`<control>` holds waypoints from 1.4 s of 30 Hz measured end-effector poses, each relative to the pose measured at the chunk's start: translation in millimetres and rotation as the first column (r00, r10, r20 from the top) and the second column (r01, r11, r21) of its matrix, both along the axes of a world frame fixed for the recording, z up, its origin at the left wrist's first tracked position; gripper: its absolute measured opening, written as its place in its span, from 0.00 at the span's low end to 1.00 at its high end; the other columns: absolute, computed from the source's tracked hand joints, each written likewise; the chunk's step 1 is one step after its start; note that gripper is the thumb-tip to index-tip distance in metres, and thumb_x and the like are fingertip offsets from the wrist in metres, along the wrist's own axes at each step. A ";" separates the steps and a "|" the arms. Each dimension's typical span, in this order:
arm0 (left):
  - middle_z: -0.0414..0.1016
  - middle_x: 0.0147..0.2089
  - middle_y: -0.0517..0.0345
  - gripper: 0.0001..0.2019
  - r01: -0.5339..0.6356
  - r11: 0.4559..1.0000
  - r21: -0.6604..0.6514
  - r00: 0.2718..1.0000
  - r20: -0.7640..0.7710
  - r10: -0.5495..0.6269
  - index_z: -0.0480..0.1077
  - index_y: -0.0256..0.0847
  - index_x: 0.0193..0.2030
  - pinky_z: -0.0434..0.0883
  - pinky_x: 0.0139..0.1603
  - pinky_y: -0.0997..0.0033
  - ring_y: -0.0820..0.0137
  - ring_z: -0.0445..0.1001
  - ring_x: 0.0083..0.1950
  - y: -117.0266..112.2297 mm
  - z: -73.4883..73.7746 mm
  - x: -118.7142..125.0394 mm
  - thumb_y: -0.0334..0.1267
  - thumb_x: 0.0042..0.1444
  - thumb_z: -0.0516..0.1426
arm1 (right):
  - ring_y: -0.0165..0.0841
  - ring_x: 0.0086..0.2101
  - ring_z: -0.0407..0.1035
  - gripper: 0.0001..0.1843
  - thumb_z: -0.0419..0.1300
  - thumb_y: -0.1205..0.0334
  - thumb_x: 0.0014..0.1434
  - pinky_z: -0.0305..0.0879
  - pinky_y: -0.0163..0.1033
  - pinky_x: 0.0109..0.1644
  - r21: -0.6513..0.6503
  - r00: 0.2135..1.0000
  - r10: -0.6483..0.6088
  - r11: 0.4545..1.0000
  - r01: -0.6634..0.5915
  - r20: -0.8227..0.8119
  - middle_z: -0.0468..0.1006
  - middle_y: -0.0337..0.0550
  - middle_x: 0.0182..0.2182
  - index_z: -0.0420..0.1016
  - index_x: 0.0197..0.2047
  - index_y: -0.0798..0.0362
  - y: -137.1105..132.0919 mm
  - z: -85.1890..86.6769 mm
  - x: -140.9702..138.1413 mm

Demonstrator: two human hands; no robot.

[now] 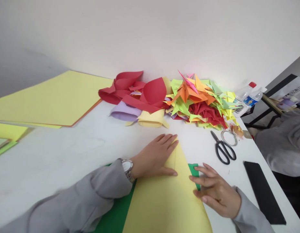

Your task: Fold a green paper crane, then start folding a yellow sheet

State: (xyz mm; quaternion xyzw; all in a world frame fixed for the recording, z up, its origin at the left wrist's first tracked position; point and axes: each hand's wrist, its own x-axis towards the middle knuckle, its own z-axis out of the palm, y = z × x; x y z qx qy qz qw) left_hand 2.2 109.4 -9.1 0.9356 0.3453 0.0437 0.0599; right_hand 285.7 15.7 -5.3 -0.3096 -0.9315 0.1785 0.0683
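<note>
A large sheet of yellow paper (161, 204), folded to a narrow point at its far end, lies in front of me. Flat across its upper left part rests my left hand (156, 157), fingers stretched toward the tip and thumb out to the right. My right hand (215, 189) is at the sheet's right edge, its fingers apart and a few fingertips at or near the paper. Whether they touch it I cannot tell. Green paper (117, 210) shows beneath the yellow sheet on both sides.
Black-handled scissors (224, 147) and a tape roll (229, 138) lie to the right, near a black flat strip (263, 192). Behind are folded paper stars (200, 100), rolled red paper shapes (154, 92) and plastic bottles (253, 97). Large yellow sheets (48, 100) lie left. A person's grey sleeve (283, 142) shows far right.
</note>
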 end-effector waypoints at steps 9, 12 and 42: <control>0.51 0.71 0.35 0.51 -0.001 0.999 0.033 1.000 -0.008 0.001 0.55 0.32 0.68 0.43 0.70 0.49 0.48 0.49 0.71 8.8 -2.5 -1.5 0.75 0.50 0.43 | 0.42 0.68 0.42 0.17 0.50 0.57 0.67 0.36 0.58 0.69 -0.050 0.999 -0.020 0.999 0.019 -0.025 0.70 0.42 0.60 0.80 0.48 0.47 5.5 1.3 -0.1; 0.50 0.72 0.37 0.52 -0.007 1.000 0.028 1.000 -0.018 0.007 0.55 0.33 0.68 0.42 0.70 0.50 0.48 0.48 0.72 20.6 -1.7 -5.8 0.75 0.49 0.44 | 0.43 0.68 0.41 0.18 0.50 0.57 0.68 0.35 0.59 0.69 -0.025 0.999 -0.031 0.999 0.030 -0.023 0.69 0.42 0.61 0.80 0.49 0.46 13.1 -0.3 -6.3; 0.43 0.74 0.39 0.53 -0.017 0.999 -0.031 0.997 -0.080 0.014 0.48 0.29 0.71 0.46 0.70 0.54 0.50 0.43 0.73 35.3 -2.3 -13.1 0.74 0.51 0.45 | 0.42 0.69 0.38 0.14 0.54 0.55 0.65 0.17 0.55 0.69 -0.228 0.997 0.062 0.972 -0.049 0.050 0.65 0.37 0.63 0.82 0.42 0.46 10.8 20.4 -6.5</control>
